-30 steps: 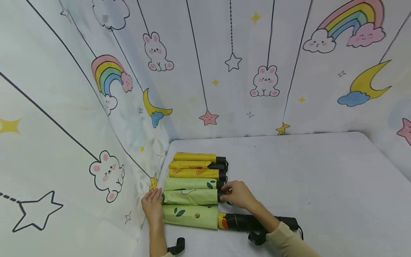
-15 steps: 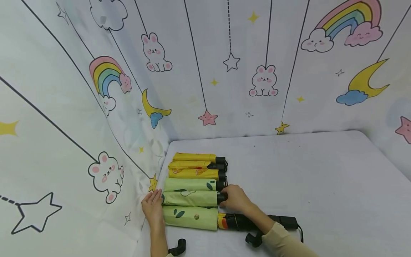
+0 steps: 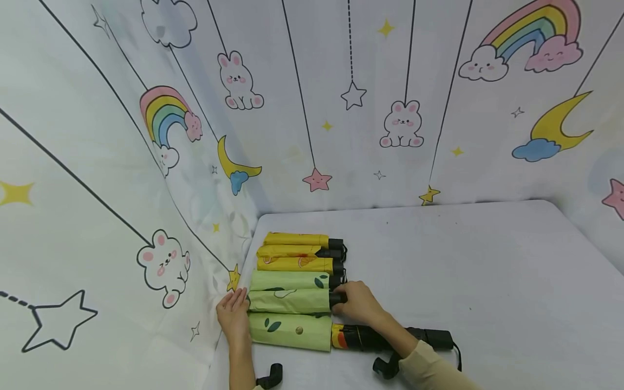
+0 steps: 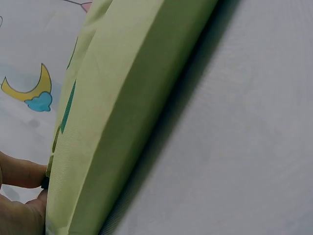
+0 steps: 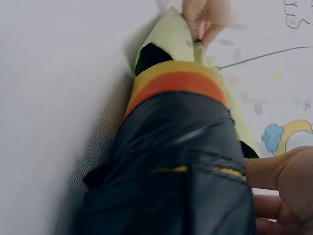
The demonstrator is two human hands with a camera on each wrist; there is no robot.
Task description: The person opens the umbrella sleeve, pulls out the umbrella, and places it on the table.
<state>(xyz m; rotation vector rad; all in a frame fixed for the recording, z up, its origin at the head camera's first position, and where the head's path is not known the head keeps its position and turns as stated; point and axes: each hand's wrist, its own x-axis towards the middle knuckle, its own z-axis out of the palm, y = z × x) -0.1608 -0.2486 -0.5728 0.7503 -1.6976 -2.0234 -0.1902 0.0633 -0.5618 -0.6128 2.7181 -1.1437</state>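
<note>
Three green folding umbrellas with leaf prints lie side by side in the head view. My right hand (image 3: 359, 304) grips the black handle end of the middle green umbrella (image 3: 292, 301). At its other end, my left hand (image 3: 234, 313) has its fingers up against the tip; in the left wrist view thumb and finger (image 4: 22, 171) pinch a small dark bit there. Nearest me lies the front green umbrella (image 3: 287, 331), its right end dark inside in the right wrist view. A black umbrella (image 3: 368, 338) with a yellow and orange band adjoins that end, partly hidden by my right forearm.
Beyond the green ones lie three yellow umbrellas (image 3: 297, 264) in a row, black handles to the right. Everything rests on a white-covered table (image 3: 487, 281). A printed cloth wall (image 3: 292, 135) rises behind and at the left. Black devices (image 3: 385, 366) sit by both forearms.
My right hand has moved slightly down and closed round the handle of the middle green umbrella, which has shifted a little toward me. The left hand stays at its tip.
</note>
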